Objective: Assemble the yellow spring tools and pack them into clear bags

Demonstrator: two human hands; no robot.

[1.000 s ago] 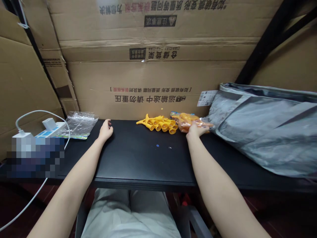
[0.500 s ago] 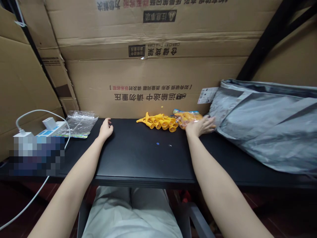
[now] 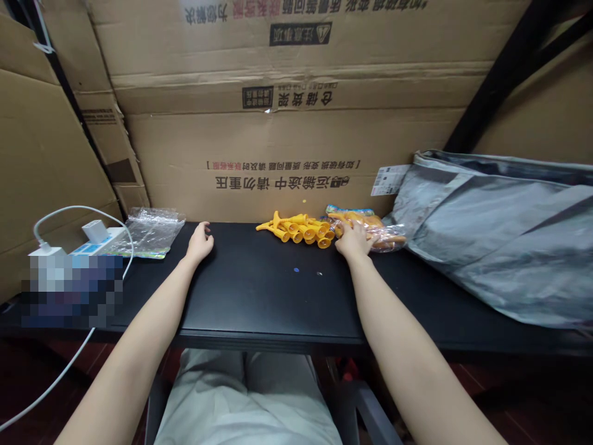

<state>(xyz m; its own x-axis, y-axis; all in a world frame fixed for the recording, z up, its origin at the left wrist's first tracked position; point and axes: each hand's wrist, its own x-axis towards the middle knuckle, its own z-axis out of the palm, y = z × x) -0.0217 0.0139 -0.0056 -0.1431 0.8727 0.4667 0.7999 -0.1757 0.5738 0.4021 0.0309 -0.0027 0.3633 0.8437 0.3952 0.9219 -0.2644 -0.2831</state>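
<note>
My left hand (image 3: 201, 241) rests on the black table with loosely bent fingers and thumb apart, holding nothing. My right hand (image 3: 354, 240) lies over the left part of a clear plastic bag (image 3: 386, 238) with orange-yellow pieces inside. Its fingers are spread, and some of their tips are hard to make out against the bag. Just left of that hand is a pile of yellow plastic horn-shaped pieces (image 3: 296, 227), most with their round open ends turned towards me. Behind the hand, a blue printed edge of the bag shows.
An empty clear plastic bag (image 3: 155, 233) lies left of my left hand. Farther left are a power strip (image 3: 99, 240) with chargers and a white cable (image 3: 76, 207). A large grey bag (image 3: 500, 241) stands at the right. Cardboard (image 3: 287, 136) closes off the table's back.
My right hand has moved left, from the right end of the filled bag to its left part, near the yellow pile. More of the bag's right side shows. My left hand stays in place.
</note>
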